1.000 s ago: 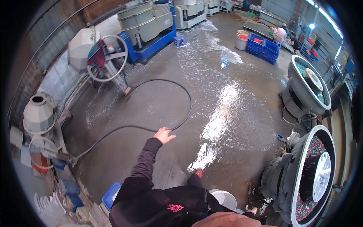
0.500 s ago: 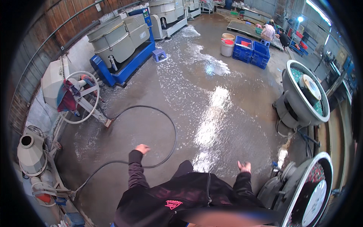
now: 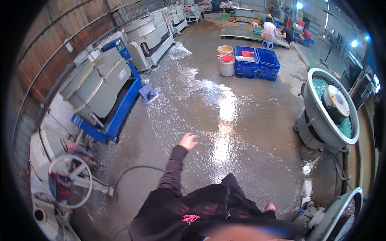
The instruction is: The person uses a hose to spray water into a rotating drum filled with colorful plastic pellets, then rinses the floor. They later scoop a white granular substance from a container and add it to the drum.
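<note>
My left hand (image 3: 188, 141) reaches forward over the wet floor (image 3: 201, 160), its fingers loosely apart and nothing in them. Below and left of that arm, a black hose (image 3: 140, 167) curves along the floor, partly hidden behind my sleeve. Low at my right side is my right hand (image 3: 269, 207), partly hidden by the dark jacket (image 3: 193, 205); its fingers look loosely apart, and no held object shows. The nearest thing to it is a round grey machine (image 3: 317, 219) with a bowl, at the lower right. One dark trouser leg (image 3: 232, 181) is forward.
Grey drum machines (image 3: 100, 76) on blue frames line the left wall, with a handwheel (image 3: 70, 180) nearer. A vibrating bowl (image 3: 333, 106) holding green pieces stands at right. Ahead are blue crates (image 3: 268, 64) and a white bucket (image 3: 226, 67). Two people (image 3: 269, 30) sit low beyond.
The view has moved ahead and turned, so the crates and machines sit differently. My left hand has swung forward and right; my right hand has dropped back nearer my body.
</note>
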